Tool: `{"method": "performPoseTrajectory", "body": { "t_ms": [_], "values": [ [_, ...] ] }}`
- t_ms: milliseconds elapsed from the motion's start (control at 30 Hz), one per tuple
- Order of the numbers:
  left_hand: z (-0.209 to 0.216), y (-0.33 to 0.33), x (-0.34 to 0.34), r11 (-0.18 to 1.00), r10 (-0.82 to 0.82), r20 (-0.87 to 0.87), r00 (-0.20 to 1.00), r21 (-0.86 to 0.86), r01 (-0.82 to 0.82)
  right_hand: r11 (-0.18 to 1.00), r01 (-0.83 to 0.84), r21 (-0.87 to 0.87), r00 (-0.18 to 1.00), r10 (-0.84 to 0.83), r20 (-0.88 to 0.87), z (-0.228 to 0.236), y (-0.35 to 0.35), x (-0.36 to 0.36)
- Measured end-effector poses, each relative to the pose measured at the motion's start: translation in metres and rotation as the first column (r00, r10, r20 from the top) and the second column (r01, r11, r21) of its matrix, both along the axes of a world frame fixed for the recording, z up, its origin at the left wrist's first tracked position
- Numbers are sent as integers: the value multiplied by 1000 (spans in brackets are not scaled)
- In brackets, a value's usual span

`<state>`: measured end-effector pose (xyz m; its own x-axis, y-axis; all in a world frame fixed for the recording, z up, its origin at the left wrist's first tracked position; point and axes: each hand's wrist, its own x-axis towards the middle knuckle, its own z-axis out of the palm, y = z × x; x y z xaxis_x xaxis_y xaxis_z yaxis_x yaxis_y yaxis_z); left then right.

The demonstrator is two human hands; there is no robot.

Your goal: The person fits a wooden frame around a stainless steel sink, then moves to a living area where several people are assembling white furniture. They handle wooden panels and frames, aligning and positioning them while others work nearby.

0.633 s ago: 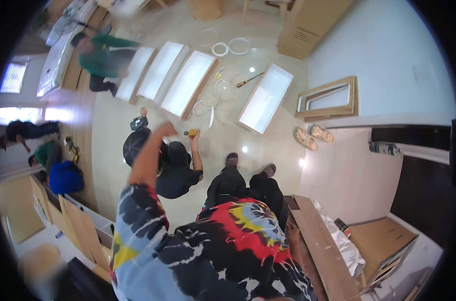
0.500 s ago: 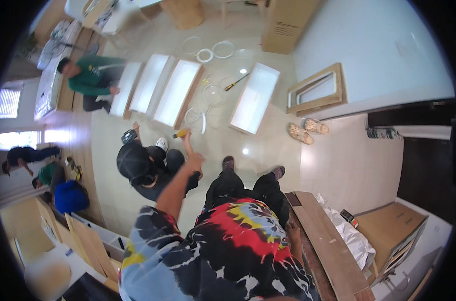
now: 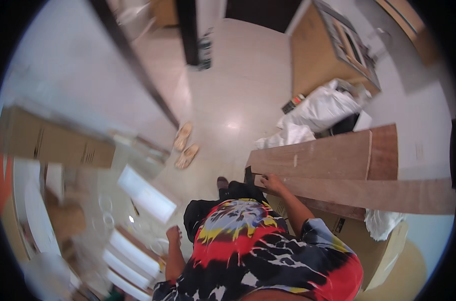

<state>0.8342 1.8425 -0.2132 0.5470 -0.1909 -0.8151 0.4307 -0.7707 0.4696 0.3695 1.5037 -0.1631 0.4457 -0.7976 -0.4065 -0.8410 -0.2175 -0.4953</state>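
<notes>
My right hand is at the left end of a long, narrow brown wooden plank, its fingers bent over the edge. This plank lies at a slight slant across wider wooden boards. A small dark piece sits by the boards' corner, just left of my fingers. My left hand hangs low at my left side with nothing in it, its fingers loosely apart. Past it, blurred, are long white box-like pieces on the floor.
Beyond the boards lie a crumpled white sheet and a large cardboard box. Tan clogs rest on the floor ahead. A single white piece and another carton are to the left. A dark door frame post stands farther off.
My view has swung round to the right, toward the boards. My left hand has come down to my side from near a seated co-worker. My right hand has reached the narrow plank's end.
</notes>
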Motion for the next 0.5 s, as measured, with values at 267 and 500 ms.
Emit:
{"method": "performPoseTrajectory", "body": {
  "t_ms": [267,500],
  "values": [
    [30,-176,11,197,-951,268,156,134,971,894,383,233,911,-407,67,26,-57,56],
    [13,-326,46,245,-944,245,220,79,966,832,488,265,837,-532,129,17,-151,76]
  ]
}}
